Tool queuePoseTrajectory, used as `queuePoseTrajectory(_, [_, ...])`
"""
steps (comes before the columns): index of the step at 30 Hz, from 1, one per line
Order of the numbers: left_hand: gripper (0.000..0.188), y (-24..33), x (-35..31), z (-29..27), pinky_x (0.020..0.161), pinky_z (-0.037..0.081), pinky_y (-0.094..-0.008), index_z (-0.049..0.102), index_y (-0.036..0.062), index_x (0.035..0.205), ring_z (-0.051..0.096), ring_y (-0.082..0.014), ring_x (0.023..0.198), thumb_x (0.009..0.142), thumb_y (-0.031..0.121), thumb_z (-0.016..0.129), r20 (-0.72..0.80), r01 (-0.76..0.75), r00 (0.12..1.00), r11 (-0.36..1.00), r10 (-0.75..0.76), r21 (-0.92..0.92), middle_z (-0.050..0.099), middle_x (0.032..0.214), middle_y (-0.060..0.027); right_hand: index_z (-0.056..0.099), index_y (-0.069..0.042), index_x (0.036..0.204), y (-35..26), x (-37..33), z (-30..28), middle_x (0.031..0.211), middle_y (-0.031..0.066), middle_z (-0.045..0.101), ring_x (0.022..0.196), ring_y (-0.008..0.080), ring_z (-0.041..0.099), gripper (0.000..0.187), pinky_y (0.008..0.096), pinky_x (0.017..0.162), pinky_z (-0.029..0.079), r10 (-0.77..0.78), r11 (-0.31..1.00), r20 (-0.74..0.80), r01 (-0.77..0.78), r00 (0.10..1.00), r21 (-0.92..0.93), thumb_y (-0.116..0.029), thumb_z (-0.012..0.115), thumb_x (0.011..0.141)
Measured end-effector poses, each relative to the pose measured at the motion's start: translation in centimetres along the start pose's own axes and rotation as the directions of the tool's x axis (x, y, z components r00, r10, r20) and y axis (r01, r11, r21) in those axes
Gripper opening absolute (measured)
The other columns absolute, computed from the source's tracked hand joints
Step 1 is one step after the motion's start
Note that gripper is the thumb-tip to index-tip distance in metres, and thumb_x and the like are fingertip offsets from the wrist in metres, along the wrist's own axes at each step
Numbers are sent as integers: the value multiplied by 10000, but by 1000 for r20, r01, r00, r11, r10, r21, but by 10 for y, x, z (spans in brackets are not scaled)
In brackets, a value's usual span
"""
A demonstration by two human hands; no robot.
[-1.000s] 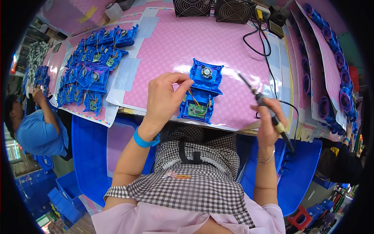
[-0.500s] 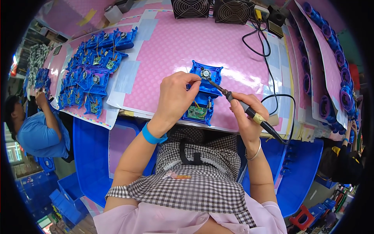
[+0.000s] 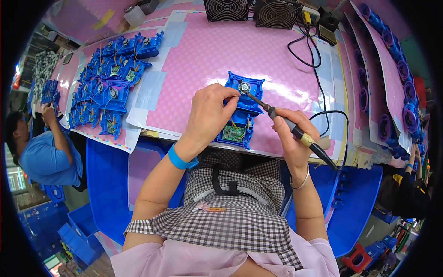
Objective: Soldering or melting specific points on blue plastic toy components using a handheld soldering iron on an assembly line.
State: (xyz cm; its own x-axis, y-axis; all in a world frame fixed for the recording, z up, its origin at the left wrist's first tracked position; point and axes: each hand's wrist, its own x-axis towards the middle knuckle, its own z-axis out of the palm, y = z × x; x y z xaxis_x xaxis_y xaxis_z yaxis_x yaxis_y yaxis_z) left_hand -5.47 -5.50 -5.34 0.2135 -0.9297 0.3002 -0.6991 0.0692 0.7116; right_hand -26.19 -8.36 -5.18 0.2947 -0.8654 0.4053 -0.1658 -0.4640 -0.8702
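Observation:
My right hand (image 3: 295, 127) grips a soldering iron (image 3: 285, 121) like a pen, its metal tip slanting up and left to the edge of a small round speaker (image 3: 244, 87). The speaker sits in a blue plastic housing (image 3: 256, 85) on the bench. My left hand (image 3: 208, 111) is closed in a pinch beside the iron's tip, on what looks like a thin wire; the fingers hide most of it. Just below, nearer me, a second blue housing half holds a green circuit board (image 3: 232, 133) with yellow and red wires.
Several blue housings with speakers and boards (image 3: 113, 94) lie in rows at the left. Two black fans (image 3: 277, 14) stand at the back. The iron's black cable (image 3: 328, 113) loops on the right, near upright racks of blue parts (image 3: 408, 90). A co-worker (image 3: 44, 152) sits at far left.
The two hands hold nearly the same pose over the speaker. The housing and my left fingertips have shifted very slightly to the right.

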Motion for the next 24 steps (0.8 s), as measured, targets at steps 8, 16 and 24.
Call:
queuePoseTrajectory(8, [132,1,2,-1,628,512,-322,727,9,886,667,-234,732,777,63,674,14,-15,1000,999,15,28,689,814,-131,684,25,1002,-1,-7,-12,792,78,665,664,132,611,188,240,601,457,16,997,-150,-6,989,71,-18,695,820])
queuePoseTrajectory(16, [139,2,2,0,638,520,-331,725,8,885,674,-248,751,769,69,677,1,8,1000,1000,-8,3,690,826,-141,586,20,1092,-5,-13,-25,664,77,598,566,131,595,233,251,556,496,-6,970,-53,18,999,244,-184,555,983])
queuePoseTrajectory(24, [134,-22,-26,-61,542,352,-242,700,-5,871,478,-94,610,902,91,613,-503,57,848,972,-166,-226,621,756,-22,476,-39,1008,-3,-10,19,1234,286,542,1115,377,568,538,404,874,467,-4,982,460,89,888,-164,-209,860,672])
